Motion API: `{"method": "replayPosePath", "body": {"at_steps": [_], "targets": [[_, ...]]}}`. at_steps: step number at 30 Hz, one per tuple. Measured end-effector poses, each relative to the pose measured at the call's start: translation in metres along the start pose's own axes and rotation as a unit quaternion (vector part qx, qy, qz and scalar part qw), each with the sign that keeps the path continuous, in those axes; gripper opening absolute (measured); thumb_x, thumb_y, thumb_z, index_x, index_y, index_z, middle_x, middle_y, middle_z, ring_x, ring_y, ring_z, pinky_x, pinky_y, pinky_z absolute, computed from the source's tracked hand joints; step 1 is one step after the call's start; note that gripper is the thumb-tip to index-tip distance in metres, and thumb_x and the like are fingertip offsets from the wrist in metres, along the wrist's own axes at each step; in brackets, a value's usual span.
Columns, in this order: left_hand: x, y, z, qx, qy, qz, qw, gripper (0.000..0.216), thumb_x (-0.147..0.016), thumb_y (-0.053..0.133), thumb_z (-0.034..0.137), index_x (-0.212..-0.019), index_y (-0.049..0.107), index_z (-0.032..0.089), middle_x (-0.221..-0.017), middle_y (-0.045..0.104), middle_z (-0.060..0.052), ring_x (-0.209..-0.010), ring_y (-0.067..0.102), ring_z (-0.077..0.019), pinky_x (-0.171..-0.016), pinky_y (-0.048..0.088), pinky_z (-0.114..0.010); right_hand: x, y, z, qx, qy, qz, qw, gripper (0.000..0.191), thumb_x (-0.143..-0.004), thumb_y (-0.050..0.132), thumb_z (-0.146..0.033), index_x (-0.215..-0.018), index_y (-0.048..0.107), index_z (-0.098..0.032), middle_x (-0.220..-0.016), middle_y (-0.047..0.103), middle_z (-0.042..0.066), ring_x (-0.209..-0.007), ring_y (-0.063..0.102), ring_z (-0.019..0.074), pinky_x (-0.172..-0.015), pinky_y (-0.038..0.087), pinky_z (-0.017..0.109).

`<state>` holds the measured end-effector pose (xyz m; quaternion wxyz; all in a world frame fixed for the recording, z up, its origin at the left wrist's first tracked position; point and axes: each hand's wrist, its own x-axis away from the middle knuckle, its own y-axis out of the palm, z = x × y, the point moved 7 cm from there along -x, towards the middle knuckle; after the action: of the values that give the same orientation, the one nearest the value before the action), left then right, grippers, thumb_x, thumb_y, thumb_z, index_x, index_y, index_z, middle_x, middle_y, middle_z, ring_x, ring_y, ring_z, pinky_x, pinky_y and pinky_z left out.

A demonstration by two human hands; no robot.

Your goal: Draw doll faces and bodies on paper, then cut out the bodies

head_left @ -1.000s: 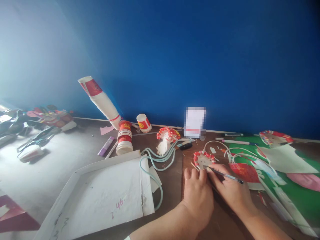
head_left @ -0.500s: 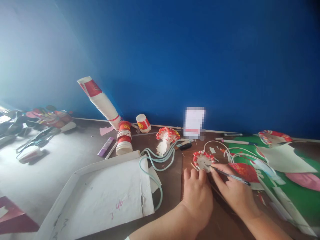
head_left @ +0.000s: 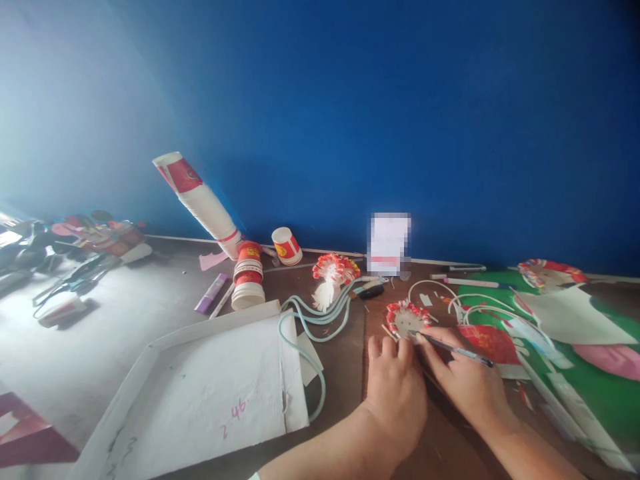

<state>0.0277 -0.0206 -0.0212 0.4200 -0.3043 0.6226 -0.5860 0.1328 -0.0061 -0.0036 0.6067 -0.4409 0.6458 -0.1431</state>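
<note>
A round paper-cup craft (head_left: 406, 324) with a white middle and a curled red-and-white fringe lies on the brown table. My right hand (head_left: 470, 380) is closed around a pen (head_left: 456, 347), its tip at the white disc, where small dark marks show. At the near edge of the craft, my left hand (head_left: 395, 390) rests with its fingers curled down, seeming to pinch that rim; the fingertips and thumb are mostly hidden. A second fringed craft (head_left: 336, 270) with white paper strips sits further back on the left.
A white cardboard lid (head_left: 200, 393) lies to the left, beside a looped pale cord (head_left: 320, 327). Stacked paper cups (head_left: 207, 210) lean against the blue wall (head_left: 320, 120). A single cup (head_left: 287, 247) stands near them. Paper scraps and rings cover a green mat (head_left: 600, 393) on the right.
The pen and my right hand have shifted slightly to the left over the disc. My left hand stays almost where it was.
</note>
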Motion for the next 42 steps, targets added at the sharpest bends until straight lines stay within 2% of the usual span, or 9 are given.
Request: {"method": "replayPosePath", "body": {"at_steps": [10,20,28,42], "targets": [[0.0,-0.001,-0.001,0.012,-0.002,0.023,1.0,0.042,-0.09,0.053,0.027,-0.129,0.062,0.014,-0.107,0.059,-0.009,-0.093,0.048,-0.0261,-0.093,0.037,-0.047,0.001,0.0,0.0,-0.001,0.01,-0.007,1.0,0.034,-0.101,0.044,-0.044,-0.096,0.068,-0.021,-0.078,0.079,0.002,-0.063,0.075,0.0177,-0.05,0.052,0.025],[-0.001,0.003,-0.001,0.029,0.0,-0.035,0.999,0.037,-0.092,0.05,0.026,-0.125,0.065,0.016,-0.103,0.059,-0.009,-0.094,0.049,-0.0261,-0.095,0.038,-0.048,0.003,0.001,0.012,-0.013,0.04,0.004,0.999,0.027,-0.098,0.051,-0.04,-0.099,0.07,-0.021,-0.086,0.079,0.003,-0.073,0.076,0.0187,-0.062,0.054,0.026],[-0.001,0.001,-0.001,0.011,0.0,-0.056,0.998,0.039,-0.093,0.049,0.026,-0.128,0.064,0.017,-0.108,0.059,-0.01,-0.095,0.048,-0.0257,-0.092,0.039,-0.046,0.003,0.003,0.015,-0.03,0.059,-0.008,0.998,0.027,-0.096,0.052,-0.039,-0.099,0.07,-0.021,-0.089,0.08,0.004,-0.077,0.076,0.0196,-0.066,0.056,0.028],[0.0,0.001,-0.001,0.033,0.001,-0.05,0.998,0.037,-0.093,0.048,0.024,-0.125,0.064,0.015,-0.105,0.058,-0.009,-0.094,0.048,-0.026,-0.091,0.038,-0.047,0.004,0.003,0.015,-0.02,0.059,-0.006,0.998,0.029,-0.097,0.051,-0.042,-0.099,0.071,-0.021,-0.088,0.08,0.004,-0.075,0.076,0.0196,-0.064,0.054,0.028]]}}
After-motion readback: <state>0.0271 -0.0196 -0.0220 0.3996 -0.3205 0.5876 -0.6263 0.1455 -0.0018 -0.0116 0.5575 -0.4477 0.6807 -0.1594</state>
